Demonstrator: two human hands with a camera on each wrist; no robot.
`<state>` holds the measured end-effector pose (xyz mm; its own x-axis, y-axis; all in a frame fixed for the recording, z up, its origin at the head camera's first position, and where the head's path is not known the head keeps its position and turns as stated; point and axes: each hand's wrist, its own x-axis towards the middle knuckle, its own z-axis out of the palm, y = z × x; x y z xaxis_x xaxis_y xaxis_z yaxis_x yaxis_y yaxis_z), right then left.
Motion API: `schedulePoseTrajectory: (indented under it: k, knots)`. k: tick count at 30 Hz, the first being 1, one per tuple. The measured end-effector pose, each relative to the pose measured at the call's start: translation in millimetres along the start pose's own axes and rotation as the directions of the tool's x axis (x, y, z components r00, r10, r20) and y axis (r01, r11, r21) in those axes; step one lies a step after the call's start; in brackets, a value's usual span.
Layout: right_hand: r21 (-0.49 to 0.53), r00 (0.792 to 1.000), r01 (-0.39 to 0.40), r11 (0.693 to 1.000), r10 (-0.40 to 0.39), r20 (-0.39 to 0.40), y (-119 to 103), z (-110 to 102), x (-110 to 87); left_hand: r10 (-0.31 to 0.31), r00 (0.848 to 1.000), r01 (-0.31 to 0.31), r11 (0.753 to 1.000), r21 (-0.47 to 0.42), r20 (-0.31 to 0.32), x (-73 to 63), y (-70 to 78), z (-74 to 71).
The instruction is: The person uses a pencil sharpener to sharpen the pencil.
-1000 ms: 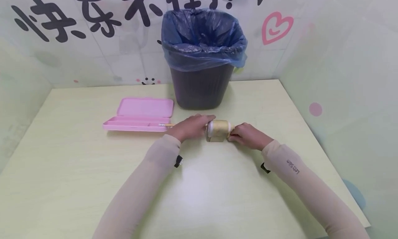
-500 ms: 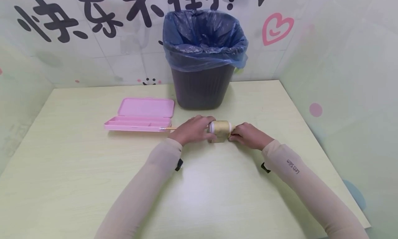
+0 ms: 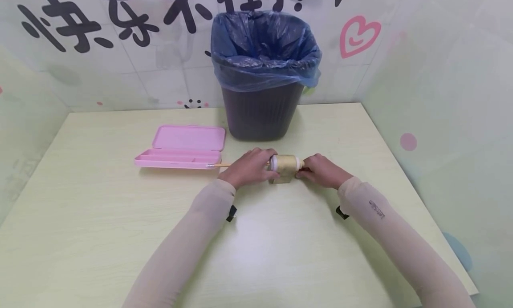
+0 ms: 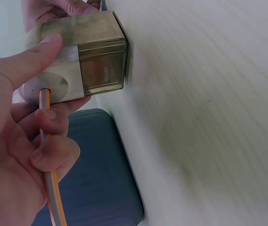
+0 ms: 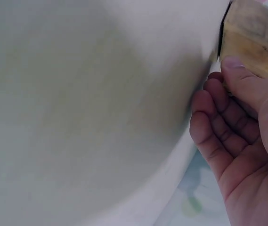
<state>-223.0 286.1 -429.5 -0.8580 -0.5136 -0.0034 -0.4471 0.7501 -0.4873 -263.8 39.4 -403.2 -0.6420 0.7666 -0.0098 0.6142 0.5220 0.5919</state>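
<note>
A crank pencil sharpener (image 3: pixel 285 164), tan with a see-through shavings box, lies in the middle of the table between both hands. My left hand (image 3: pixel 251 166) grips its hole end. In the left wrist view the thumb presses on the casing and the other fingers curl below. An orange-striped pencil (image 4: pixel 52 188) runs past these curled fingers, its tip hidden in the sharpener's hole. My right hand (image 3: pixel 323 170) pinches the crank at the other end; most of the crank is hidden by the fingers. In the right wrist view, the thumb lies against the crank side of the sharpener.
An open pink pencil case (image 3: pixel 188 138) sits at the left, and the pencil's eraser end overlaps its front right corner in the head view. Behind the hands stands a dark bin (image 3: pixel 260 114) with a blue bag liner (image 3: pixel 252 76). Walls border the table (image 3: pixel 256 250).
My left hand has closed further round the sharpener, its thumb now showing at the front. The pencil's outer end has shifted slightly right and nearer. My right hand has moved slightly up at the crank.
</note>
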Motion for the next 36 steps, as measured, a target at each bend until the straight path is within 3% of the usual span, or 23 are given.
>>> schedulePoseTrajectory:
  k: [9, 14, 31, 36]
  knots:
    - [-0.069, 0.996, 0.038, 0.997, -0.044, -0.079, 10, -7, 13.4, 0.016, 1.000, -0.016, 1.000, -0.021, 0.001, -1.2, -2.1, 2.1]
    - [-0.084, 0.997, 0.037, 0.996, -0.042, -0.064, 9, -15, 19.2, 0.005, 1.000, -0.005, 1.000, -0.023, 0.000, -1.7, -2.3, 3.2]
    - [-0.192, 0.988, 0.062, 0.979, -0.088, -0.128, 4, -29, 17.0, -0.011, 1.000, 0.011, 1.000, -0.026, 0.005, -0.4, -1.2, 5.1]
    - [-0.228, 0.987, 0.051, 0.972, -0.083, -0.134, -6, -39, 18.2, -0.011, 1.000, 0.011, 1.000, -0.013, -0.001, -0.6, -2.5, 2.8]
